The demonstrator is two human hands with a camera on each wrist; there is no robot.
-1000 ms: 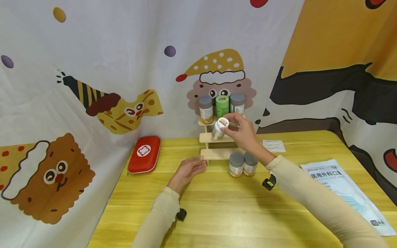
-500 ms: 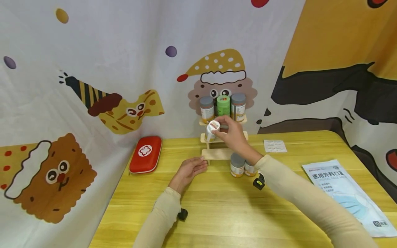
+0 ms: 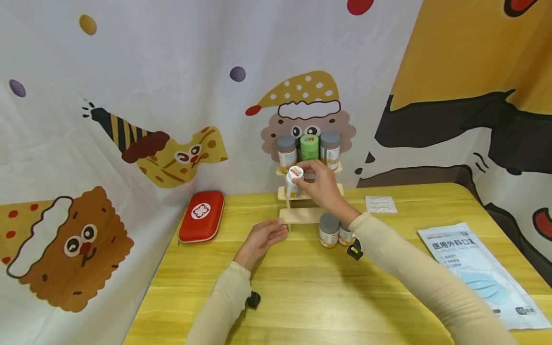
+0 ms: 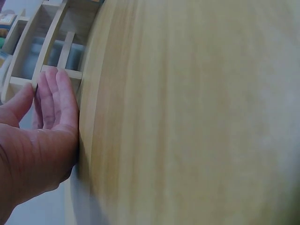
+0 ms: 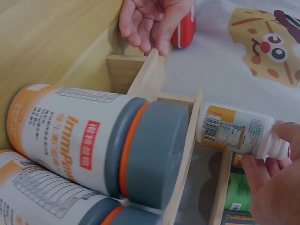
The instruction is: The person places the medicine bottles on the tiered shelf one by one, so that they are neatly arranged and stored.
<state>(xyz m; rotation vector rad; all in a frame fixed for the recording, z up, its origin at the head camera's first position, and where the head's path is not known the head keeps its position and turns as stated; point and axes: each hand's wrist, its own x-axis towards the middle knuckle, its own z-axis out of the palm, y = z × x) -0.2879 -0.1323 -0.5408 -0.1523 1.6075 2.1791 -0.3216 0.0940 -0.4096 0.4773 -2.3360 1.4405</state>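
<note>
My right hand (image 3: 318, 184) pinches a small white pill bottle (image 3: 293, 183) by its cap end, thumb and fingers on either side. The bottle (image 5: 234, 131) stands at the left end of the middle step of a wooden tiered rack (image 3: 302, 215), its base right at the board in the right wrist view. At the left end of the bottom step, my left hand (image 3: 264, 237) holds the rack's corner between thumb and fingers, the fingers nearly straight. Two grey-capped supplement jars (image 3: 329, 231) stand in front of the rack, one partly hidden by my right wrist.
The top step carries two grey-capped jars (image 3: 286, 153) with a green bottle (image 3: 309, 147) between them. A red first-aid case (image 3: 201, 215) lies left of the rack. To the right lie a small paper slip (image 3: 381, 204) and a face mask packet (image 3: 478, 273). A printed curtain hangs behind.
My right hand has carried the white pill bottle left and slightly down to the left end of the middle step, turning it more upright. The left hand has stayed at the rack.
</note>
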